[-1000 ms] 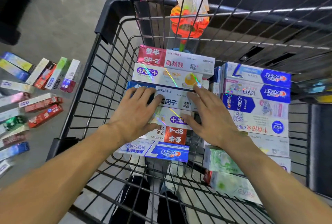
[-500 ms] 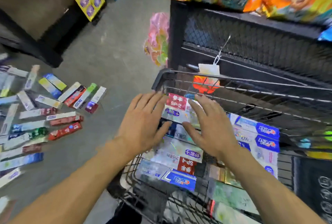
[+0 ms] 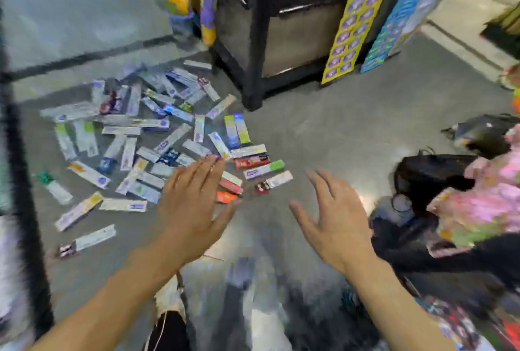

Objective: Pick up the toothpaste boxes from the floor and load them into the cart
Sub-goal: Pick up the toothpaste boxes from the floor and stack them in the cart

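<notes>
We look down at the grey floor (image 3: 323, 131), and most of the work is still lying on it. The big scatter of toothpaste boxes (image 3: 146, 136) spreads from about nine o'clock to eleven o'clock of the view, many tens of them, flat and crossing in all directions, some touching or overlapping each other. The picture is blurred, so we cannot count them or read them. At twelve o'clock stands a dark shelf unit (image 3: 270, 26), with a yellow hanging card strip (image 3: 357, 21) leaning beside it at one o'clock. At three o'clock we see black wire and some pink packets; we think it may be part of the cart, but we cannot tell, and what is already loaded in it is not visible here.

Our left hand (image 3: 191, 204) is flat with straight fingers, holding nothing, above the near edge of the pile, over a small group of red boxes (image 3: 229, 188). Our right hand (image 3: 334, 218) is spread and also holds nothing, at five o'clock from the pile, over bare floor.

We judge that a new pick is only starting, and a large part of the boxes remains to collect
</notes>
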